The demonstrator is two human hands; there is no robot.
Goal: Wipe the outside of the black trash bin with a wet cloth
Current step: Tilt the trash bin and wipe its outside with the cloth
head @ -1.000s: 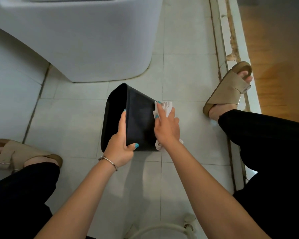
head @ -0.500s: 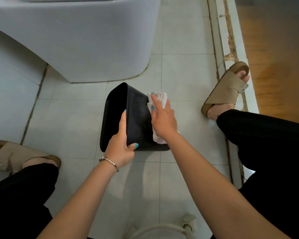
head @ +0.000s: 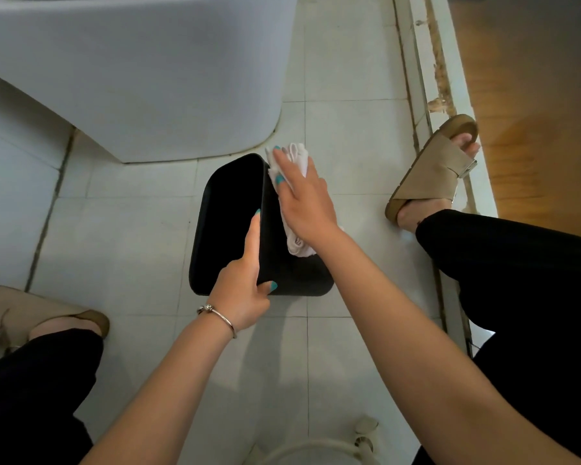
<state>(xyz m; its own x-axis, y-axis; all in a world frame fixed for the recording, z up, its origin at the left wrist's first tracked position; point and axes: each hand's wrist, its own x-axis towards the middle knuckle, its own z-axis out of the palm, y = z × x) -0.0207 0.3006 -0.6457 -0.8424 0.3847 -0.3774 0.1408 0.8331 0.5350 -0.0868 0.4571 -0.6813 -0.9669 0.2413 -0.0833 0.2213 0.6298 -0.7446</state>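
The black trash bin (head: 227, 226) stands tilted on the tiled floor, its open mouth turned to the left. My left hand (head: 245, 283) grips its near rim, forefinger laid along the edge and thumb on the outer wall. My right hand (head: 304, 199) presses a white cloth (head: 297, 159) flat against the bin's right outer side, near the far top corner. Part of the cloth hangs out below my palm.
A white toilet base (head: 168, 95) rises just behind the bin. My sandalled feet rest at the left (head: 41, 317) and right (head: 433, 172). A raised white door sill (head: 450, 135) runs along the right, with wooden floor beyond. A white hose (head: 316, 448) lies near the bottom edge.
My right hand has slid the cloth along the bin's right side away from me, from the near part up to the far top corner. The left hand keeps its grip on the rim.
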